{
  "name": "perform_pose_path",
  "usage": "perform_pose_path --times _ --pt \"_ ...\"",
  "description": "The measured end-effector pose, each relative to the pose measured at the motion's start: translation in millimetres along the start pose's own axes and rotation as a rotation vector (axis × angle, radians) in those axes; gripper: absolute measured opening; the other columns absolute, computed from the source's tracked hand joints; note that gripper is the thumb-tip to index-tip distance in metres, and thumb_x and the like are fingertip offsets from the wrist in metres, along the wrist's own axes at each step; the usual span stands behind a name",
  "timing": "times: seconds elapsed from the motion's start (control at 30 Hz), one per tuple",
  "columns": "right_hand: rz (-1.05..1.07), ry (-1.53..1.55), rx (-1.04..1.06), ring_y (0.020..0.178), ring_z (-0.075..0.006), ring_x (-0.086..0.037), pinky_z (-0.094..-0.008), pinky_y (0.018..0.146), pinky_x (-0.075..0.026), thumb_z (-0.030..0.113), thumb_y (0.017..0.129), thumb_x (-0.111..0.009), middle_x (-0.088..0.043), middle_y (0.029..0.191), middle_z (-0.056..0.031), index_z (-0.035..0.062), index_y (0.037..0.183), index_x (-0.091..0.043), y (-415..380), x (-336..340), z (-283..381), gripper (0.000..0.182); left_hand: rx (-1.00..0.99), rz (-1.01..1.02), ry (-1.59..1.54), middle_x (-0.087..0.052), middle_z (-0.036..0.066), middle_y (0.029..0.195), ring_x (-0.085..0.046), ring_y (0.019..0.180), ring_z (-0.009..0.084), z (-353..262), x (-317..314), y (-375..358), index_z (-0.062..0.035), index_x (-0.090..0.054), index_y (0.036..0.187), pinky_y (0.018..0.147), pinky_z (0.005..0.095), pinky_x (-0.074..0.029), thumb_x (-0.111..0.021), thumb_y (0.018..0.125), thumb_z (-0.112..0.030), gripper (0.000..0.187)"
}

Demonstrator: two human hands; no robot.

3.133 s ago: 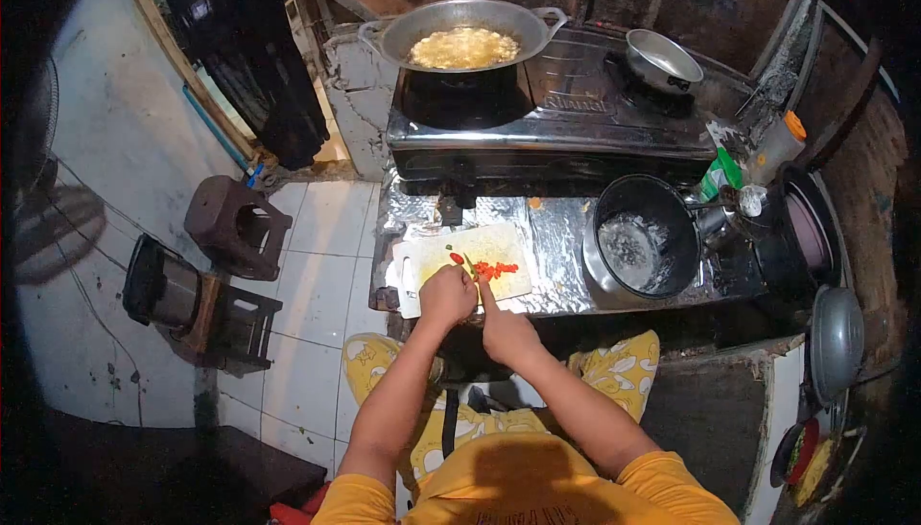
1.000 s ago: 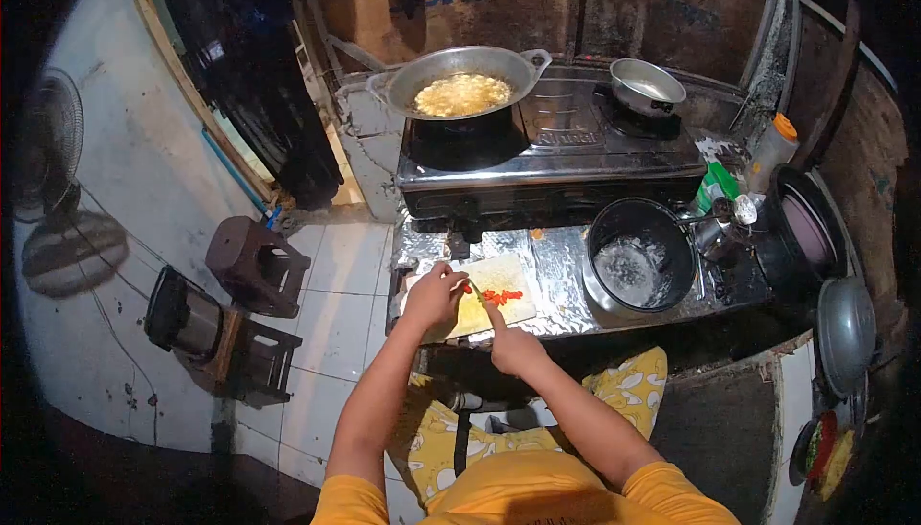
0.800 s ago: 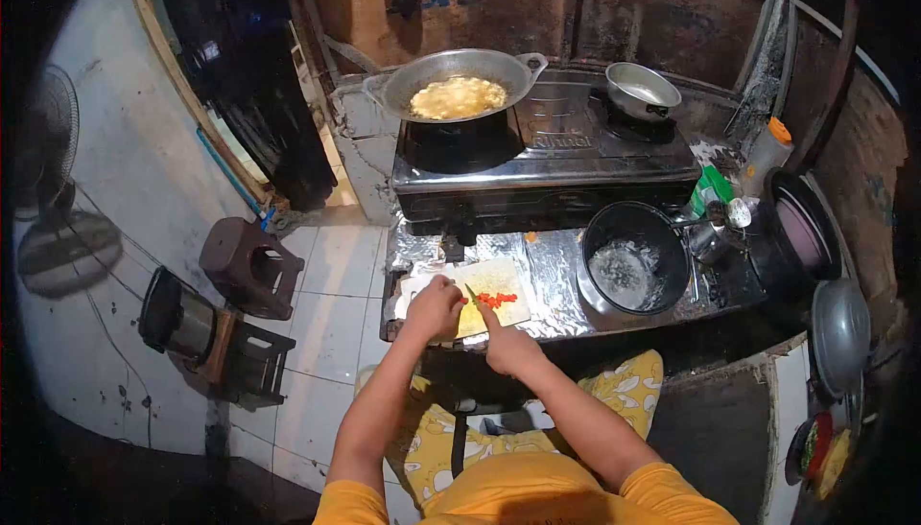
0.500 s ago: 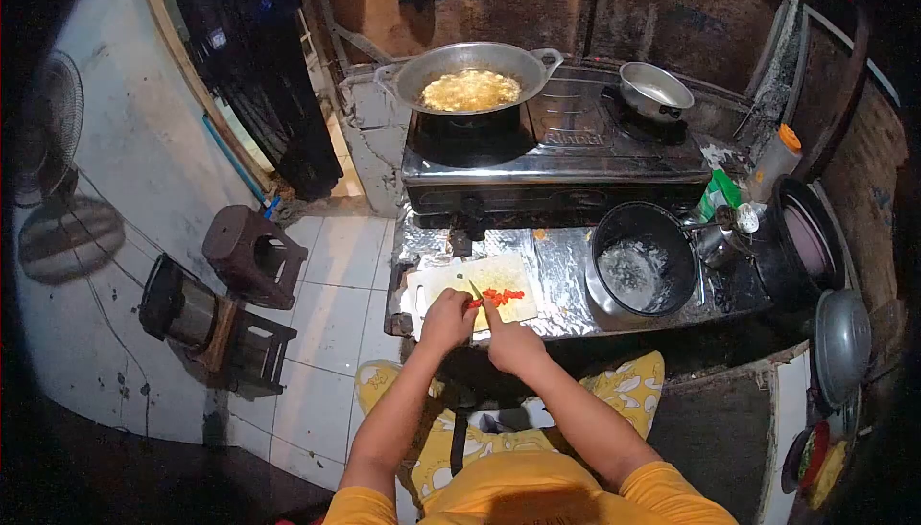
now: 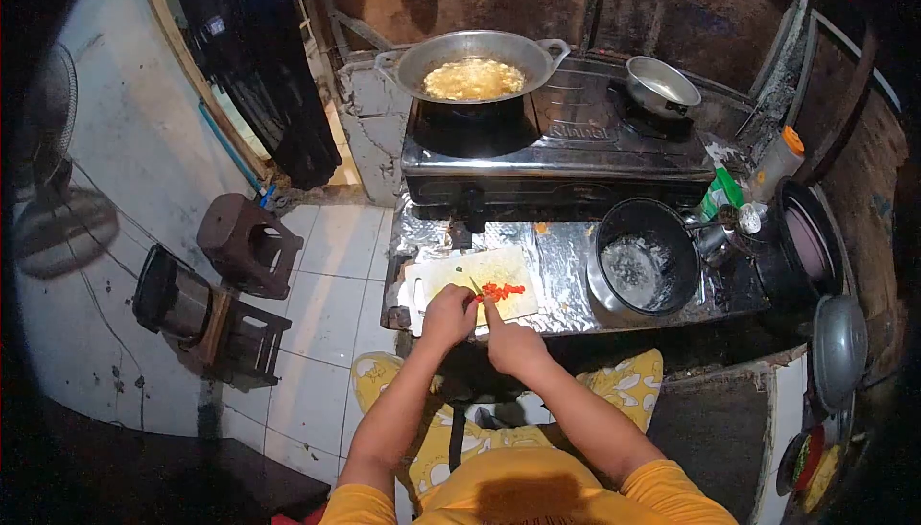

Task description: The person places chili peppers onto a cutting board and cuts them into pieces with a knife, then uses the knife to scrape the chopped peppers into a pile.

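A white cutting board [image 5: 521, 306] lies on the foil-covered counter in front of me. Chopped red chili [image 5: 503, 291] is heaped on its right half. My left hand [image 5: 449, 316] is closed, fingertips pinching what looks like the uncut end of a red chili against the board. In my right hand [image 5: 515, 345] is a small knife [image 5: 476, 286], its blade angled up and left beside my left fingertips. The index finger lies along the knife, and the handle is hidden in the palm. A tiny dark bit sits near the board's top edge.
Behind the counter, a wok [image 5: 549, 63] of bubbling oil sits on the gas stove [image 5: 576, 156], with a small metal pan [image 5: 664, 86] to its right. A black-lined pot [image 5: 641, 271] holding white residue stands right of the board. Plastic stools [image 5: 247, 242] are at left.
The knife has shifted slightly at my left fingertips, and less red chili shows between the hands. The view has tilted a little. Both hands stay at the board.
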State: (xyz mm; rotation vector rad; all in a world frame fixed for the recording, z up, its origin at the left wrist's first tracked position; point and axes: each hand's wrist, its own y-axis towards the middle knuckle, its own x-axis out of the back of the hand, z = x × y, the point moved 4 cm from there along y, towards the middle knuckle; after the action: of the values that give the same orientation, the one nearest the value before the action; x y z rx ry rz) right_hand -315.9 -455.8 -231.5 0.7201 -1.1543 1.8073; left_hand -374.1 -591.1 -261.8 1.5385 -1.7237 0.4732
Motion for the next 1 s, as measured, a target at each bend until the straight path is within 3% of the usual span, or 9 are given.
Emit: perform_pose_path --times 0.3,0.4,0.6,1.0 --pt "-0.016 0.03 0.004 0.075 -0.0441 -0.068 -0.0528 0.071 -0.054 0.008 0.085 -0.049 -0.068 0.082 -0.0283 0.009 0.157 -0.006 -1.1 -8.4 -5.7 0.083 0.021 0.022 -0.009 -0.065 0.019 0.089 -0.064 0.085 0.0378 -1.5 -1.4 2.2 -0.0031 -0.07 0.089 0.077 0.0451 -0.053 -0.067 0.084 -0.016 0.014" --pt "-0.009 0.012 -0.001 0.073 -0.0439 -0.068 -0.0528 0.07 -0.054 0.008 0.086 -0.049 -0.068 0.08 -0.0281 0.0089 0.157 -0.006 1.6 -13.0 -8.0 0.083 0.032 0.016 -0.007 -0.066 0.018 0.087 -0.065 0.083 0.0368 0.8 -2.0 4.4 -0.0016 -0.07 0.089 0.077 0.0431 -0.053 -0.072 0.081 -0.014 0.015" --pt "-0.114 0.013 0.035 0.071 -0.0438 -0.067 -0.0523 0.068 -0.054 0.008 0.086 -0.049 -0.068 0.077 -0.0277 0.0087 0.157 -0.006 19.0 -34.8 -16.5 0.083 0.01 0.009 -0.029 -0.066 0.018 0.086 -0.065 0.083 0.0363 4.4 -5.3 1.9 -0.0014 -0.07 0.088 0.076 0.0426 -0.052 -0.07 0.081 -0.013 0.013" --pt "0.009 -0.007 0.019 0.082 -0.044 -0.068 -0.0532 0.075 -0.053 0.008 0.083 -0.052 -0.068 0.092 -0.0316 0.0096 0.157 -0.003 5.2 -6.9 -12.4 0.089 0.012 -0.032 -0.009 -0.064 0.02 0.085 -0.063 0.083 0.0383 0.9 -4.8 -0.6 -0.0012 -0.068 0.085 0.076 0.0452 -0.051 -0.069 0.08 -0.015 0.014"
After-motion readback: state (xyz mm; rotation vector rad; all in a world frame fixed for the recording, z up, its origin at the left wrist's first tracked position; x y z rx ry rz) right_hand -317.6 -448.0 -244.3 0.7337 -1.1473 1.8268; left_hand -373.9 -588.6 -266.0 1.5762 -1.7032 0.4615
